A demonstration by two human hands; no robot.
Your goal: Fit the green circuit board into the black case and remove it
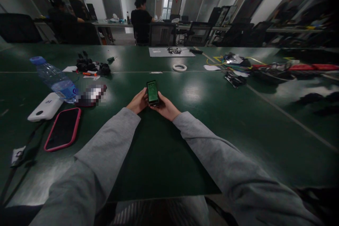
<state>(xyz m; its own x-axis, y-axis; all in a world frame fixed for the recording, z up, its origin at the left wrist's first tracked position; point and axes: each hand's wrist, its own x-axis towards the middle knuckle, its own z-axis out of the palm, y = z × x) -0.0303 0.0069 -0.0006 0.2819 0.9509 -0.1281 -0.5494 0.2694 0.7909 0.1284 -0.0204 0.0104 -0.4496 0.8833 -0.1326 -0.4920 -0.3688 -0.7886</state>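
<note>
1. Fingers [145,94] of the left hand [137,102] are closed on one side of a lit phone [152,92].
2. Right hand [168,107] grips the opposite side and lower corner of the same phone.
3. Lit phone stands tilted between both hands, its green screen facing the wearer; whether it touches the counter [225,123] cannot be told.
4. To the left lie a pink-rimmed phone [63,129], screen dark, and a white box [45,107] just beyond it, beside a blue-capped bottle [62,89].
5. Farther back: a white ring [179,67] and a grey board [159,52].
6. Tangled wires [237,63] lie at far right.
</note>
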